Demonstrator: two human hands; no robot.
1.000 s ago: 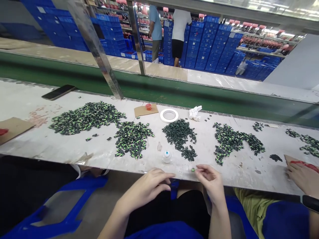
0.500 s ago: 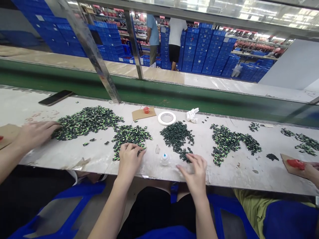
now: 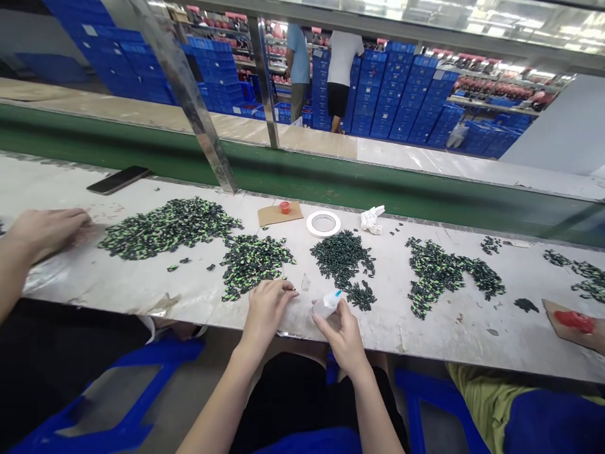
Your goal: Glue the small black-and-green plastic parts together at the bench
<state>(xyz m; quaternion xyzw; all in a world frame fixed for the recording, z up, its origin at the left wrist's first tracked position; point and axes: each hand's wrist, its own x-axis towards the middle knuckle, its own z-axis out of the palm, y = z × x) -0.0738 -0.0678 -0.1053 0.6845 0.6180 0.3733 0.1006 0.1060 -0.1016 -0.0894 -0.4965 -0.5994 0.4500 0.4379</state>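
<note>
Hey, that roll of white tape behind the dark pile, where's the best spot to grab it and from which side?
The white tape roll lies flat, with its open centre facing up. I would probably come from above, one finger inside the hole and the thumb on the outer rim, at its left side, away from the crumpled white scrap.

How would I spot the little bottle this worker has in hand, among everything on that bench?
Start at the long pale workbench before the green belt, then find the white tape ring. Nearer the worker, the right hand grips a small bottle, tilted. It alone is clear with a blue tip; the surrounding piles are dark green bits.
</note>
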